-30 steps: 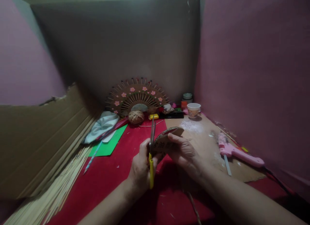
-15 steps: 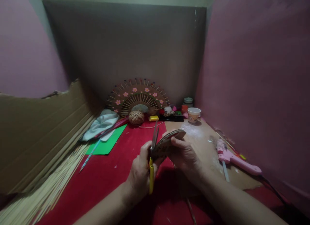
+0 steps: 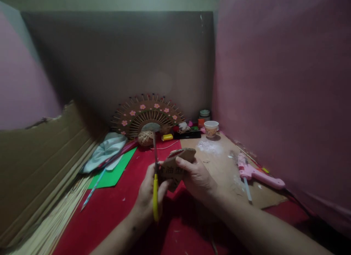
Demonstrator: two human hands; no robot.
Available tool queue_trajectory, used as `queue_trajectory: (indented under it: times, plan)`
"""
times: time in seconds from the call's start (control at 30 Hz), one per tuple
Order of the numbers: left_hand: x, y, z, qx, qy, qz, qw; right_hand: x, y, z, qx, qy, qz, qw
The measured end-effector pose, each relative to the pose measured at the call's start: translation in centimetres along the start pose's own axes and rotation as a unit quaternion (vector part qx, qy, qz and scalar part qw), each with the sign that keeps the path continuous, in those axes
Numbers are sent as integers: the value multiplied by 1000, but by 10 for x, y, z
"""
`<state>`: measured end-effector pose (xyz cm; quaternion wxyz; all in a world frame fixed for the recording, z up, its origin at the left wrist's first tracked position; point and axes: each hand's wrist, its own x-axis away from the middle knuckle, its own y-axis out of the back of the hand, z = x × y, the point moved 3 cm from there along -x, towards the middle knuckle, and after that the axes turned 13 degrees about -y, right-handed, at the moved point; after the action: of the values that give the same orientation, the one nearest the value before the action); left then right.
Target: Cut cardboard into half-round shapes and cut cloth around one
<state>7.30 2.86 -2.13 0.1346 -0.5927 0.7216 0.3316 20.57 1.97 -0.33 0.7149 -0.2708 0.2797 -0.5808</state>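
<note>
A pair of scissors (image 3: 155, 196) with yellow handles sits in my left hand (image 3: 146, 192), its blades together and pointing up and away. My right hand (image 3: 199, 178) pinches a piece of brown cardboard (image 3: 174, 169), thumb on top. Dark printed characters show on the cardboard's face, and its far edge is curved. The left fingers lie close against the cardboard's near left side; whether they also grip it I cannot tell. Both hands are above a red table cover (image 3: 131, 207).
A decorated stick fan (image 3: 149, 107) leans at the back, behind a twine ball (image 3: 146, 138). On the right lie a pink glue gun (image 3: 260, 176) and a paper cup (image 3: 211, 129). Thin sticks (image 3: 63, 211), green paper (image 3: 109, 176) and a pencil (image 3: 93, 189) are on the left.
The cardboard has turned so its printed face shows. The scissor blades, slightly apart before, are now together and off its edge. The whole view has shifted, with things appearing further left.
</note>
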Motion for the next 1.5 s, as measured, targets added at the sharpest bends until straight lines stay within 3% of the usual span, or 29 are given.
queue_trajectory:
  times: [0.13, 0.23, 0.43, 0.83, 1.0, 1.17, 1.27, 1.4, 1.5]
  plan:
    - [-8, 2, -1, 79, 77, 79, 991, -3, 4, 2, 15, -31, 3, 999]
    - [-9, 3, 1, 152, 149, 114, 970, -7, 8, 3, -48, -74, -13, 996]
    - [-5, 2, 10, 223, 292, 102, 924, -8, 12, 5, -91, -159, -22, 983]
    - [-5, 0, 12, 238, 303, 91, 918, -6, 15, 1, -85, -167, -31, 982]
    - [-3, -3, 3, 170, 254, 101, 947, -10, 16, -10, -102, -166, -94, 976]
    - [4, -12, -4, 38, 100, 61, 992, -9, 18, -14, -139, -124, -178, 966]
    - [7, -14, -9, -15, 36, 49, 998, -8, 19, -13, -137, -136, -145, 970]
    - [9, -11, -15, -61, 24, 61, 996, -7, 21, -15, -131, -189, -66, 971]
    - [9, -8, -21, -100, 5, 65, 993, -6, 24, -13, -106, -191, -51, 975]
